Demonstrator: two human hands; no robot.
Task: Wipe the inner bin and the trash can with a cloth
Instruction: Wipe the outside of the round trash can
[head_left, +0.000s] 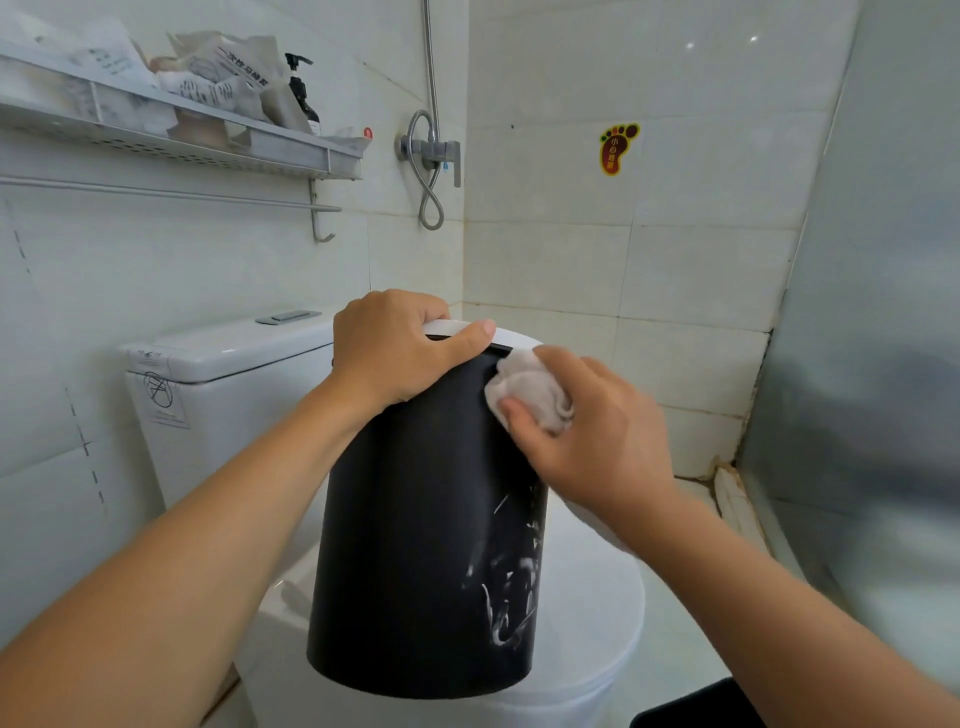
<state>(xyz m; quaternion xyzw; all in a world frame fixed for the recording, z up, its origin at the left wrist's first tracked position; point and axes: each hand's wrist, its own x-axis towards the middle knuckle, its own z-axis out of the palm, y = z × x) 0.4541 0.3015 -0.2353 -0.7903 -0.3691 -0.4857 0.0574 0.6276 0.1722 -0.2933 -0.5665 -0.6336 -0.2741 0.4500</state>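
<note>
A black cylindrical trash can (415, 545) with a white top rim is held up in front of me, above the closed toilet lid, its base tilted toward me. White smears mark its lower right side. My left hand (395, 353) grips the top rim, thumb stretched along the white edge. My right hand (587, 431) holds a crumpled white cloth (530, 389) and presses it against the can's upper right side, just under the rim. The inner bin is not visible.
A white toilet (587, 613) with its cistern (218, 364) stands below and behind the can. A wall shelf (171, 140) with packets and a pump bottle hangs upper left, above a towel rail. A shower valve with hose (431, 150) is on the back wall. A frosted glass panel (857, 364) is on the right.
</note>
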